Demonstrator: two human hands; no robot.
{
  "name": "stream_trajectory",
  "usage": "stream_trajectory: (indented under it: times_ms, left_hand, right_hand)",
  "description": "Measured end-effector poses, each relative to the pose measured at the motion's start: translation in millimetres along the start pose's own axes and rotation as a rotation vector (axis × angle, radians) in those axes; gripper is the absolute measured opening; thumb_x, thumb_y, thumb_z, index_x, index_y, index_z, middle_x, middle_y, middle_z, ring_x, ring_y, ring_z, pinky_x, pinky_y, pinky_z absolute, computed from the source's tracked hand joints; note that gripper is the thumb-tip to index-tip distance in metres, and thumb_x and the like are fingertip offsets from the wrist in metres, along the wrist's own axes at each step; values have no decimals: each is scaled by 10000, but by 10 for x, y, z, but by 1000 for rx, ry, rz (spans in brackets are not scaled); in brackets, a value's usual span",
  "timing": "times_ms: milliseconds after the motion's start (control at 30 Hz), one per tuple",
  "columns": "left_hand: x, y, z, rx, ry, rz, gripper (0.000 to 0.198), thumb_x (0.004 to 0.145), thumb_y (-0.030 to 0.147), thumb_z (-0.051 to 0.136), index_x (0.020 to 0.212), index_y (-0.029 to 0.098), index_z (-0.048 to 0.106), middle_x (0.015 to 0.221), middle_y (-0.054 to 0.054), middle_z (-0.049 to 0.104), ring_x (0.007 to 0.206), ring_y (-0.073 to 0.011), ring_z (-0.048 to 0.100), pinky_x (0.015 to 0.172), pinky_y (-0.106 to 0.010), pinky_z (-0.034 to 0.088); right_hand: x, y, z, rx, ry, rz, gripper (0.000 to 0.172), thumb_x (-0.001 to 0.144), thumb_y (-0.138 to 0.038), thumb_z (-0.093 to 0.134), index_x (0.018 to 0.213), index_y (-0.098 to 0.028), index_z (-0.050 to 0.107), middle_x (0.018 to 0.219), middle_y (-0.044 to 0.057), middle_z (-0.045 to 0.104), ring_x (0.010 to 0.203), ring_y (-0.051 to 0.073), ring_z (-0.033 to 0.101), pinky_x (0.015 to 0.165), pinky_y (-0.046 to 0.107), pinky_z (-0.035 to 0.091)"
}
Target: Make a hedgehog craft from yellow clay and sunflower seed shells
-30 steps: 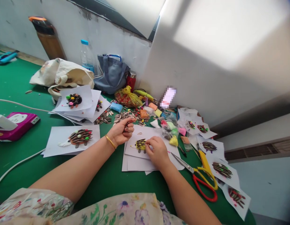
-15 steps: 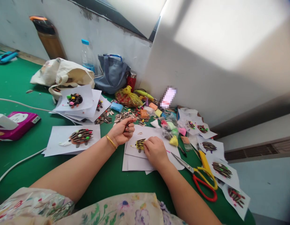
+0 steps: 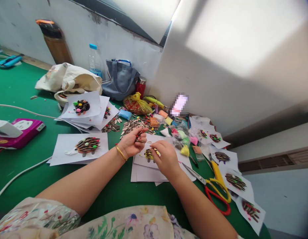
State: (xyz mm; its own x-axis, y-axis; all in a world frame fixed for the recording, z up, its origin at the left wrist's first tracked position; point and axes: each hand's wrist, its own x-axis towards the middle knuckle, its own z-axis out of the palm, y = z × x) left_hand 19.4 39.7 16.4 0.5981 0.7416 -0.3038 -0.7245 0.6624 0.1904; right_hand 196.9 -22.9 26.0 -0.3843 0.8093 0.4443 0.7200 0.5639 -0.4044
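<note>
My left hand [image 3: 131,143] keeps a clenched grip on striped black sunflower seeds [image 3: 138,135]. My right hand [image 3: 166,158] pinches closed just above the yellow clay hedgehog [image 3: 149,154] on the white paper sheet [image 3: 144,166]. I cannot tell what it pinches.

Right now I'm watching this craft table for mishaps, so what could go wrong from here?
1. The left hand holds several sunflower seeds in a loose grip; some could drop onto the green table.
2. The right hand works on the small yellow clay figure; firm pressure might squash it or shift the loose paper sheets beneath.
3. The scissors lie close to the right forearm, blade tip toward the paper; a sweeping arm could catch them.
</note>
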Motion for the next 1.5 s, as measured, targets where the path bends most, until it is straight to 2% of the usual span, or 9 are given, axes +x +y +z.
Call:
stream_trajectory:
  times_ms: [100, 333, 433, 633, 833, 933, 1033, 1167, 1500]
  left_hand:
    - [15, -41, 1, 32, 24, 21, 110, 940, 221, 501, 935, 140, 574, 588, 62, 385, 391, -34, 379, 281, -84, 265]
    - [68, -71, -74, 6, 60, 49, 162, 966, 254, 468, 938, 130, 568, 633, 44, 428, 414, -27, 422, 290, -78, 269]
    - [48, -64, -67, -20, 42, 67, 182, 977, 262, 447, 923, 129, 560, 637, 44, 424, 423, -27, 424, 299, -81, 279]
    - [14, 1, -41, -46, 23, 81, 162, 966, 234, 460, 878, 133, 551, 619, 54, 402, 425, -27, 423, 307, -87, 278]
    - [44, 32, -73, -38, 40, 88, 126, 951, 214, 483, 873, 139, 548, 617, 58, 392, 423, -29, 425, 308, -90, 275]
    - [50, 39, -83, -50, 39, 84, 121, 951, 210, 480, 877, 142, 546, 617, 59, 387, 425, -32, 429, 308, -92, 278]
    - [46, 44, -78, -51, 45, 85, 130, 958, 214, 469, 877, 143, 543, 621, 57, 390, 427, -33, 433, 310, -92, 282]
    - [35, 45, -60, -43, 52, 86, 150, 966, 219, 451, 877, 140, 543, 626, 53, 397, 427, -32, 434, 310, -92, 285]
    - [35, 45, -59, -48, 52, 88, 150, 967, 222, 454, 879, 140, 544, 613, 58, 386, 419, -34, 427, 305, -94, 280]
  right_hand:
    - [158, -58, 58, 92, -14, -22, 176, 936, -251, 521, 1063, -241, 643, 993, 50, 669, 950, 214, 586, 856, 356, 439]
    - [317, -56, 224, 206, 22, -11, 136, 931, -233, 516, 880, -218, 641, 946, 58, 649, 957, 205, 567, 876, 349, 446]
    - [302, -15, 235, 274, 47, 107, 117, 913, -239, 505, 850, -206, 598, 913, 56, 624, 899, 203, 564, 835, 353, 452]
    - [161, 179, 112, 601, 19, 423, 124, 897, -326, 494, 869, -211, 530, 774, -1, 605, 726, 160, 577, 701, 296, 469]
    - [-149, 449, 19, 441, -31, 450, 152, 808, -249, 544, 914, -199, 640, 883, 38, 660, 765, 177, 593, 696, 302, 468]
    - [-260, 512, 42, 348, -65, 447, 138, 798, -247, 568, 887, -201, 662, 832, 30, 667, 723, 173, 587, 670, 297, 462]
    - [-296, 514, 76, 250, -87, 380, 84, 790, -207, 582, 815, -207, 662, 779, 18, 654, 708, 169, 576, 656, 287, 445]
    - [-290, 486, 122, 166, -51, 245, 130, 802, -149, 555, 809, -211, 669, 800, 26, 654, 763, 173, 584, 699, 285, 440]
    - [-290, 419, 162, 23, -105, 215, 167, 819, -113, 554, 848, -214, 684, 798, 23, 648, 756, 168, 587, 698, 266, 436]
